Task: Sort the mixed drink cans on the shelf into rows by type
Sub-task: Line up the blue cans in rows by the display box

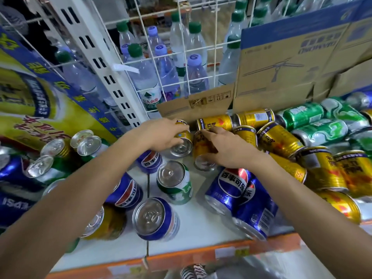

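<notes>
Head view. We see the left hand point(161, 135) with its grip curled round a gold can point(183, 136) near the back of the white shelf point(201, 234). The right hand point(227, 150) closes its grip over a second gold can point(199, 147), just beside the first. Both cans turn a silver end toward us. To the right, more gold cans point(279, 139) lie on their sides, with green cans point(302, 115) lying behind them. Nearer the front edge are blue cans point(231, 188) and one upright green can point(175, 182). A cardboard box point(281, 63) stands at back right, and water bottles point(145, 73) fill the wire rack behind.
</notes>
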### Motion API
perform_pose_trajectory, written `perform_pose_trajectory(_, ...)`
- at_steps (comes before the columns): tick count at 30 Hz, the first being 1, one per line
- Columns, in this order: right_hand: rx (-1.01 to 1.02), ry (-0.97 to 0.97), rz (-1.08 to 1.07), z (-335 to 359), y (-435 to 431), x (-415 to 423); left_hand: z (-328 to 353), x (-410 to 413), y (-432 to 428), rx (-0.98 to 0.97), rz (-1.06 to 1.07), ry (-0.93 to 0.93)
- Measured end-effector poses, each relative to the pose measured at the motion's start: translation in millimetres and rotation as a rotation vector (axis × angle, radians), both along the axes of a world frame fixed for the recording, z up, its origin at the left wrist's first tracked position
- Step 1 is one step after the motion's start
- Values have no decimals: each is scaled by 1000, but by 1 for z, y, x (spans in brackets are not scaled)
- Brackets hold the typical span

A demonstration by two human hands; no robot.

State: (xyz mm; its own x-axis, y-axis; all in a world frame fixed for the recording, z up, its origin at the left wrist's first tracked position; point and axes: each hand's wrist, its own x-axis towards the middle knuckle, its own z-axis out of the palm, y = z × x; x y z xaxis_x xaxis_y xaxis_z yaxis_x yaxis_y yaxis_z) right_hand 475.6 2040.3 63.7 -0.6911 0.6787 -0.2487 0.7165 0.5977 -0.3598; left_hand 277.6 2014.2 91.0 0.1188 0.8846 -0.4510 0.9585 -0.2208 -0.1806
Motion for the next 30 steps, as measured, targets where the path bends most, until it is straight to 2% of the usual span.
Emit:
perform_pose_trajectory(3, 27, 100, -2, 2, 3, 1, 11, -9, 0, 8, 63, -98)
perform_pose_trajectory(7, -50, 202, -107, -2, 1, -4, 14, -25, 0, 86, 161, -173)
perform_pose_trajectory(15, 33, 161, -234, -6, 6, -2, 17, -22, -2, 212, 224, -51)
perform_pose_trajectory(19, 119, 228, -263, 4, 8, 15, 21, -1, 2, 331, 142, -106)
perform_pose_trajectory(22, 209, 184, -281, 8, 18, 38, 25, 17, 9, 364, 62, -173)
perform_pose_trajectory(26, 176, 79, -360, 3, 29, 73, 25, 38, 24, 342, 42, -196)
perform_pose_trajectory(30, 199, 102, -409, -2, 25, 88, 19, 64, 46, 295, -6, -204)
